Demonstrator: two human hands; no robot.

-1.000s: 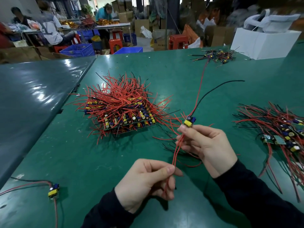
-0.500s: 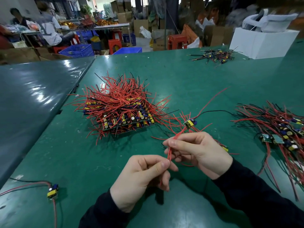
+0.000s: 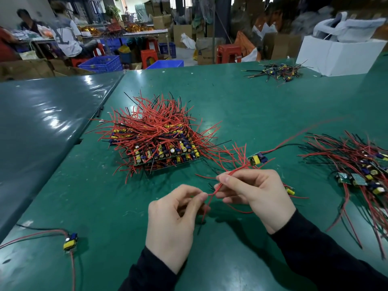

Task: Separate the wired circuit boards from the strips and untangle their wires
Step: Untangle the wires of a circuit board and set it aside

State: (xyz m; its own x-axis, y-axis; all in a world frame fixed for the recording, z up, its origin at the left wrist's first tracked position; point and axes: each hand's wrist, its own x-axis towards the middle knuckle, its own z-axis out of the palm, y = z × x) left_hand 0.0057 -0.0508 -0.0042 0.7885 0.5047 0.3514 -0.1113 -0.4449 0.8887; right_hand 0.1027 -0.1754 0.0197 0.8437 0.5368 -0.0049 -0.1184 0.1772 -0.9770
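While I work at the wide green table (image 3: 241, 97), both my hands are busy with thin red wires (image 3: 211, 197). My left hand (image 3: 174, 223) pinches the low end of the wires between thumb and pointer finger. My right hand (image 3: 258, 196) pinches the same wires a bit higher up, with its other fingers curled under.

These wires run up and away from me to one small circuit board with a yellow block and a blue part (image 3: 257, 159). It hangs just past my right hand. One more red wire and a black wire go on from it toward the right.

My landmark is the big pile of boards still on their strips, all covered in red and black wires (image 3: 155, 141). It sits just left of the little board and farther from me than my hands. Well to the right of that pile lies a looser heap of boards with long red and black wires (image 3: 361, 169). Far to the left of the pile, close to me, lies one lone board with a yellow block (image 3: 70, 243) and its own wires.

I think this board is already off its strip, and I am now on the untangling step. Next I should slide my pinching fingers along the wires to pull them straight and apart. I must pull softly, so no wire snaps off the board. Then it could go on the looser heap.
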